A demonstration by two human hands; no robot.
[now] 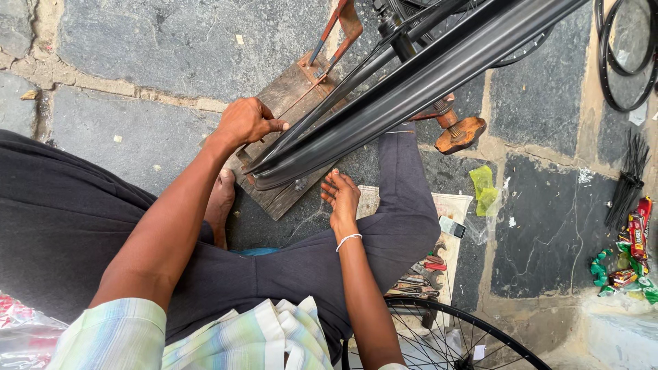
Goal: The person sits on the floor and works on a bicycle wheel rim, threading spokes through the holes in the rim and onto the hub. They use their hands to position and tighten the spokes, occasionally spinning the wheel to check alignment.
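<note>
I sit on a stone floor with a black bicycle wheel rim (pixel 411 89) mounted in a rusty truing stand (pixel 343 34) on a wooden board (pixel 281 103). My left hand (pixel 247 122) is closed over the near edge of the rim, by the board. My right hand (pixel 340 195) sits just under the rim's lower edge, fingers curled and touching thin spokes there. A white bangle circles my right wrist. My bare foot (pixel 221 202) rests against the board.
A second spoked wheel (pixel 445 336) lies at the bottom. Spanners and small tools (pixel 421 274) sit on a cloth by my knee. A bundle of spokes (pixel 627 181), coloured wrappers (pixel 627 260) and more rims (pixel 624 55) lie at the right.
</note>
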